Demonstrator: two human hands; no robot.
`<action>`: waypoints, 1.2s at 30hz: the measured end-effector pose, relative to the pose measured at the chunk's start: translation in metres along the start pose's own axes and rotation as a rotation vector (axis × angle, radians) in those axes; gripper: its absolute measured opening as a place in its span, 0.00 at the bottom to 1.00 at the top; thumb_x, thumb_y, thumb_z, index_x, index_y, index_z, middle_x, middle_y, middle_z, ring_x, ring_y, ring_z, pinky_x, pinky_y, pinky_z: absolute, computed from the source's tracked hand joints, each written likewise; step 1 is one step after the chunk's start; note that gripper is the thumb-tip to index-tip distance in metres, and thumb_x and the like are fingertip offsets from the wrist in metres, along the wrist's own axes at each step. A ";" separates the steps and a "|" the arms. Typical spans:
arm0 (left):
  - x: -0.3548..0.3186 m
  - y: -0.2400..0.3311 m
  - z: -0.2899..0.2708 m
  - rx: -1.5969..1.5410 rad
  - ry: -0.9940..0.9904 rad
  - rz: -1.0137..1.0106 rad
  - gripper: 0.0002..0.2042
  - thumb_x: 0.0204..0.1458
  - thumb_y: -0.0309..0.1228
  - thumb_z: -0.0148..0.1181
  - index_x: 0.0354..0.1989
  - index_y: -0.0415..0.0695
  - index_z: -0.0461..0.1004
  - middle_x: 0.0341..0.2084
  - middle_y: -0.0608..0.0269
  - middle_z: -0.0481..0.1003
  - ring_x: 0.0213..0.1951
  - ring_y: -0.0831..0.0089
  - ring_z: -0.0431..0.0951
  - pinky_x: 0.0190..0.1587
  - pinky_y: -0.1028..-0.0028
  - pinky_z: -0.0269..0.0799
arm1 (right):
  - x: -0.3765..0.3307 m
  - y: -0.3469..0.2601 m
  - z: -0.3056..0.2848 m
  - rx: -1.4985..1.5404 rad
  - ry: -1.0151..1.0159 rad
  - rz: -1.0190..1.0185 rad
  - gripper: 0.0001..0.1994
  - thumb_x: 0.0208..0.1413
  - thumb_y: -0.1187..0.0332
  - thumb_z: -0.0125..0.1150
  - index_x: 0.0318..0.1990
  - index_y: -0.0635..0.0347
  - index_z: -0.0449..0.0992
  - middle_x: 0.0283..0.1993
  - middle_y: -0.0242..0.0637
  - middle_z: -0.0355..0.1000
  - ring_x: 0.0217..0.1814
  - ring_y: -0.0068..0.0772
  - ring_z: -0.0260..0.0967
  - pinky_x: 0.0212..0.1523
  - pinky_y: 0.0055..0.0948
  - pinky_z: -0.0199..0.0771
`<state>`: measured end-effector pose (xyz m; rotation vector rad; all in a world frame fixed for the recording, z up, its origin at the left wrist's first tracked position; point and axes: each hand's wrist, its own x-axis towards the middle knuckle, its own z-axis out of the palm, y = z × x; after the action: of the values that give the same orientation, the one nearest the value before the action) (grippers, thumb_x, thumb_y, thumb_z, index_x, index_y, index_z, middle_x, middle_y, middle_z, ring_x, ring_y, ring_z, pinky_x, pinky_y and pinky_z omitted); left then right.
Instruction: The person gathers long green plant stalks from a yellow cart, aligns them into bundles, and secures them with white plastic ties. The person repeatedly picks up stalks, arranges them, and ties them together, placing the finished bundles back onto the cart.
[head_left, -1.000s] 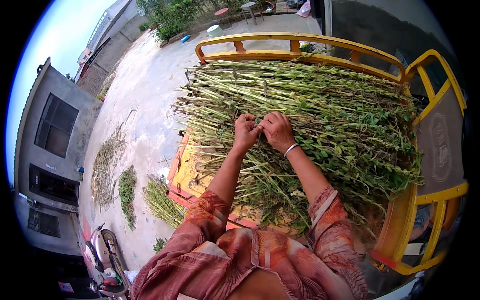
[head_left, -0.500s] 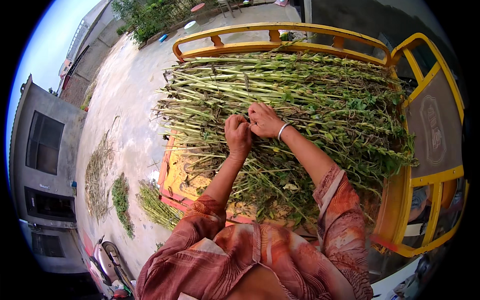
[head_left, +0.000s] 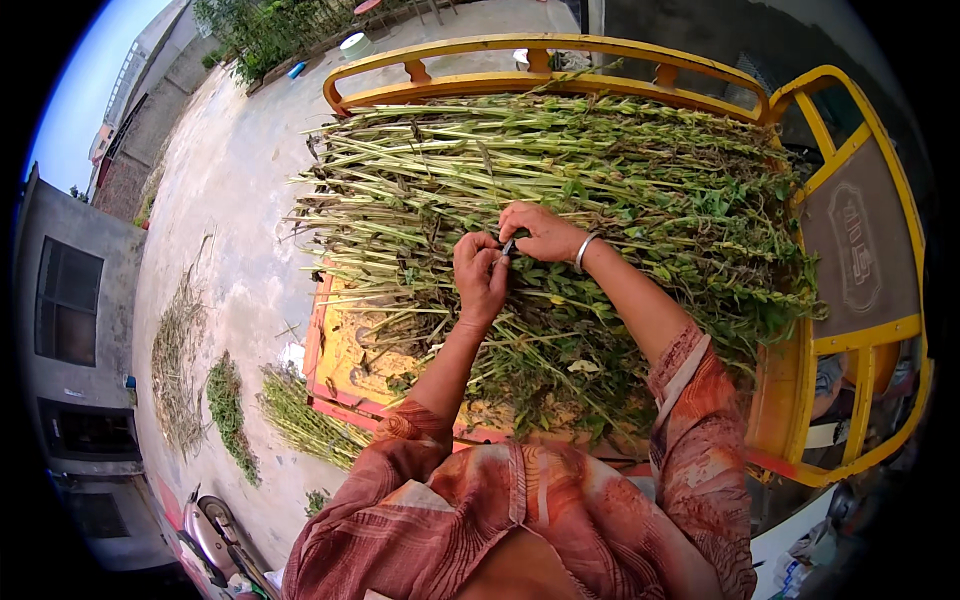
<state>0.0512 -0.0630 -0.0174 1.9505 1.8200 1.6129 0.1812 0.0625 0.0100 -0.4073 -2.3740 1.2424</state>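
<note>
Cut plant stalks (head_left: 430,165) with green leafy tops lie in a thick layer on a yellow cart bed (head_left: 350,345), their bare ends pointing left. Above the middle of the layer, my left hand (head_left: 480,280) is closed in a pinch. Close beside it on the right, my right hand (head_left: 545,236), with a silver bangle at the wrist, has its fingers bent in a pinch too. A small dark, strip-like piece (head_left: 508,247) shows between the fingertips of both hands; its exact kind is too small to tell.
A yellow rail (head_left: 540,55) bounds the cart's far side, and a yellow frame with a grey panel (head_left: 855,245) closes its right end. Stalk bundles (head_left: 310,415) and leafy plants (head_left: 232,415) lie on concrete at left. A motorbike (head_left: 215,535) stands at lower left.
The fingertips have come slightly apart, and the small dark piece now shows between them. Both hands remain over the same stalks, while the whole view has shifted a little.
</note>
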 end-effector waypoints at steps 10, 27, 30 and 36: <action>-0.002 -0.010 0.001 -0.114 0.020 -0.218 0.05 0.42 0.21 0.60 0.25 0.38 0.69 0.33 0.61 0.68 0.40 0.63 0.66 0.44 0.69 0.63 | -0.010 -0.016 0.028 -0.287 0.292 -0.128 0.09 0.34 0.79 0.62 0.23 0.59 0.67 0.36 0.36 0.63 0.42 0.41 0.62 0.41 0.38 0.64; 0.008 -0.021 -0.004 0.074 -0.146 -0.299 0.06 0.42 0.24 0.61 0.22 0.36 0.71 0.30 0.59 0.68 0.36 0.61 0.67 0.41 0.67 0.61 | -0.013 -0.018 0.039 -0.502 0.449 -0.197 0.01 0.46 0.71 0.57 0.28 0.54 0.73 0.32 0.30 0.66 0.40 0.36 0.64 0.40 0.34 0.63; 0.007 -0.013 -0.003 0.044 -0.070 -0.278 0.05 0.42 0.24 0.61 0.22 0.38 0.71 0.30 0.60 0.68 0.36 0.61 0.67 0.41 0.67 0.61 | -0.014 -0.016 0.035 -0.485 0.397 -0.174 0.01 0.45 0.72 0.57 0.26 0.57 0.72 0.35 0.32 0.65 0.42 0.38 0.63 0.41 0.35 0.62; -0.004 0.012 0.009 0.332 0.093 0.035 0.04 0.43 0.23 0.60 0.24 0.41 0.70 0.33 0.60 0.68 0.40 0.59 0.68 0.44 0.63 0.59 | -0.012 -0.023 0.025 -0.512 0.193 -0.075 0.06 0.38 0.71 0.55 0.24 0.65 0.70 0.43 0.41 0.60 0.48 0.41 0.58 0.45 0.38 0.61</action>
<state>0.0667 -0.0647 -0.0162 2.0706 2.2274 1.5143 0.1776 0.0269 0.0139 -0.5575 -2.4868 0.5202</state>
